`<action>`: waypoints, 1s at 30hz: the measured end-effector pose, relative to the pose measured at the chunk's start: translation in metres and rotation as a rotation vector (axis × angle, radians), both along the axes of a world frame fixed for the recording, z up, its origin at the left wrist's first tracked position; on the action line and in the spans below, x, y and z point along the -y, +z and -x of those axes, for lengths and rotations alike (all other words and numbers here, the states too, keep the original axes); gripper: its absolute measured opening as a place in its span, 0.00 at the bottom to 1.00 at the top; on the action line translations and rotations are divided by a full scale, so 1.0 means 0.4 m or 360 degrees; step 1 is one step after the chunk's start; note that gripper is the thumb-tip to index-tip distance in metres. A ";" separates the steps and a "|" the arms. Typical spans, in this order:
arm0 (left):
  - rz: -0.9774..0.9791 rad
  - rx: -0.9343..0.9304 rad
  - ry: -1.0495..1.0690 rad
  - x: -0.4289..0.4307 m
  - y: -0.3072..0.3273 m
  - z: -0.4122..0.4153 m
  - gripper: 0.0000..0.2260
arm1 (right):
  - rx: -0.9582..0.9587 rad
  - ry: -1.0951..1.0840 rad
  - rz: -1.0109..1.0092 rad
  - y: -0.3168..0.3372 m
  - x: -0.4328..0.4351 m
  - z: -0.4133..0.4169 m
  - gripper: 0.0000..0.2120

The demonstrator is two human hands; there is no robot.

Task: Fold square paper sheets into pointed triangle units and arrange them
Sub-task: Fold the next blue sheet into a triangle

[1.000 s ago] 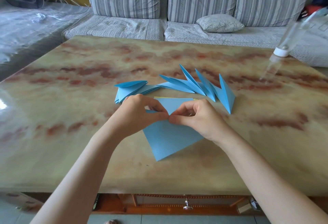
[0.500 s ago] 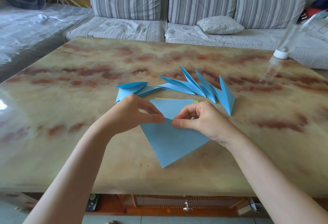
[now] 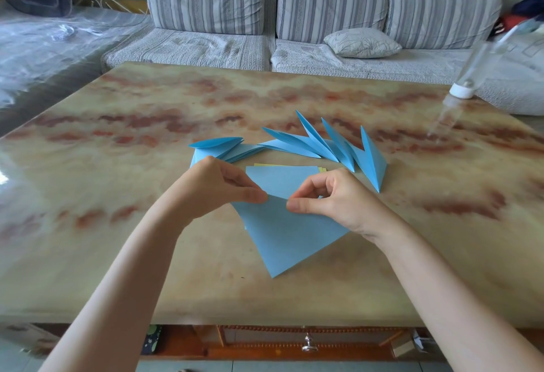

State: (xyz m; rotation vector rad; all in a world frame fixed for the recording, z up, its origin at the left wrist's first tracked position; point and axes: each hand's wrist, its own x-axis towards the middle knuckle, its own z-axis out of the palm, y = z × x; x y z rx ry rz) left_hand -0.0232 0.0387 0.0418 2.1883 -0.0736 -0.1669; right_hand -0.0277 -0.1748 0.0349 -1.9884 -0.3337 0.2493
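Both hands meet over the middle of the marble-patterned table (image 3: 132,254), a little nearer its near edge than its far one, and share one blue sheet (image 3: 290,239). The left hand (image 3: 217,192) pinches the sheet's upper edge between thumb and forefinger, its other fingers curled in behind. The right hand (image 3: 338,201) pinches the same edge just beside it in the same way, forefinger arched and the remaining fingers tucked toward the palm. The two thumb tips sit close together without touching. The sheet shows as a triangle that widens at the hands and narrows to a point aimed at the near edge; whether that point rests on the table cannot be told. Just behind the hands, toward the far edge, lies a flat paper stack (image 3: 282,177), blue on top with thin yellow edges peeking out at its far and right sides. Beyond it, a row of folded blue units (image 3: 326,148) fans across the table's middle, their sharp tips raised toward the far edge, the rightmost one also pointing down toward the near edge. To the left of that row sits a flatter pile of units (image 3: 223,146) with a curved piece on top, partly hidden by the left hand. Near the far right corner a blurred clear bottle (image 3: 477,71) stands tilted, its white cap down.
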 end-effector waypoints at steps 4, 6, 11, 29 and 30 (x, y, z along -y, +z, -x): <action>0.0058 -0.0047 0.0087 0.005 -0.008 -0.004 0.06 | 0.0001 -0.0009 0.0020 0.001 0.005 -0.002 0.04; 0.0055 -0.0070 0.0123 0.006 -0.008 -0.006 0.07 | -0.0005 -0.0011 0.0012 0.001 0.007 0.000 0.04; 0.0082 -0.0173 0.0120 -0.005 -0.001 0.000 0.06 | -0.0008 -0.0027 -0.0017 0.002 0.013 0.003 0.04; 0.0254 -0.0247 0.0169 -0.035 0.006 -0.006 0.06 | -0.0063 -0.0016 -0.0032 0.002 0.020 0.002 0.04; 0.0295 -0.0259 0.0165 -0.040 0.006 -0.007 0.06 | -0.0079 -0.0020 -0.0045 0.002 0.024 0.002 0.04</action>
